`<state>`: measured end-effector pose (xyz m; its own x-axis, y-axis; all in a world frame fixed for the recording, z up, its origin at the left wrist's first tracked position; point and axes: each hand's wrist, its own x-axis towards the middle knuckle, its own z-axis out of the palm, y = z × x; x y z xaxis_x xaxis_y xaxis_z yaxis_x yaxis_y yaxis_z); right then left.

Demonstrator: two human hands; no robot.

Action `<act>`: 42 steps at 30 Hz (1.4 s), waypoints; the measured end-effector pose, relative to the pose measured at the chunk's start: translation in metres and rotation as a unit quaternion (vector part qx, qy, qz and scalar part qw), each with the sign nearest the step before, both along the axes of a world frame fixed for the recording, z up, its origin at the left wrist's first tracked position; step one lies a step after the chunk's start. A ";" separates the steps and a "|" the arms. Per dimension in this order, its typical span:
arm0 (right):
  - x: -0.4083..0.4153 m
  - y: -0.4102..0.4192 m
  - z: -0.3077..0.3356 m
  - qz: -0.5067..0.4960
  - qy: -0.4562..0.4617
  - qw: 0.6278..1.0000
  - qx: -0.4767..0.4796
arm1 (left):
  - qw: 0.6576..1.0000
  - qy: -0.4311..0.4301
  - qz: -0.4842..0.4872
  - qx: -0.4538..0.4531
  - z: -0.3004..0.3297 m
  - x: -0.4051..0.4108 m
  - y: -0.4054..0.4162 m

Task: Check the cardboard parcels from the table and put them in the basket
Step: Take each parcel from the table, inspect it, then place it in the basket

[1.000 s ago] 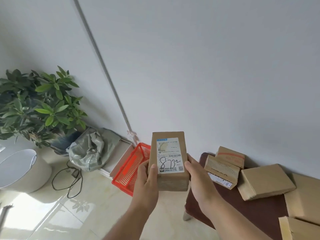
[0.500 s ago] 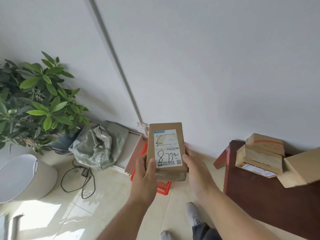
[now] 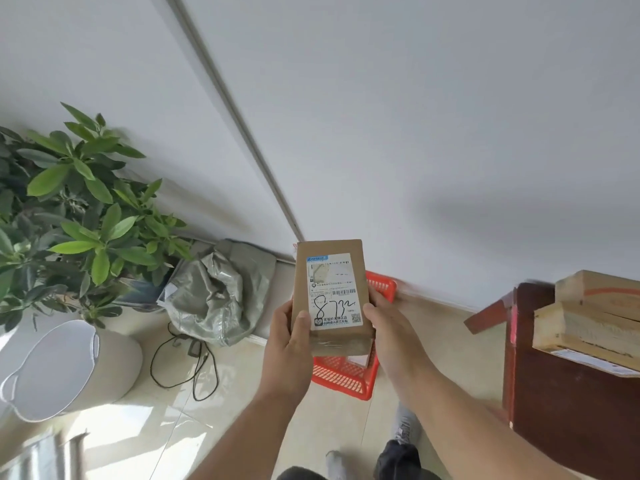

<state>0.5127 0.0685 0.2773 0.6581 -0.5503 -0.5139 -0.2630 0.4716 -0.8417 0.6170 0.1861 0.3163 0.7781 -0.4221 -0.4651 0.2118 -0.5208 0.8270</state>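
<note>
Head view: both hands hold a cardboard parcel (image 3: 330, 296) upright above the red basket (image 3: 346, 375), which it largely hides. Left hand (image 3: 289, 348) and right hand (image 3: 391, 334) grip its sides, thumbs on the labelled face, other fingers hidden behind. Two more parcels (image 3: 588, 323) on the table (image 3: 561, 403) are cut off at right.

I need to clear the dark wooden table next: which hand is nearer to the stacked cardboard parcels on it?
Right. The right hand grips the held parcel's table-side edge; the left hand grips its far edge, away from the stacked cardboard parcels.
</note>
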 end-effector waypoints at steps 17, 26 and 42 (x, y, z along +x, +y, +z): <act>0.137 0.002 -0.144 -0.082 0.126 0.989 -0.014 | 0.987 0.027 -0.142 0.068 -0.153 0.163 -0.025; 0.157 -0.020 -0.330 -0.105 0.214 0.971 0.020 | 0.971 0.023 -0.195 0.139 -0.346 0.192 -0.057; 0.176 -0.056 -0.624 -0.093 0.298 0.949 -0.037 | 0.960 -0.006 -0.177 0.216 -0.632 0.196 -0.090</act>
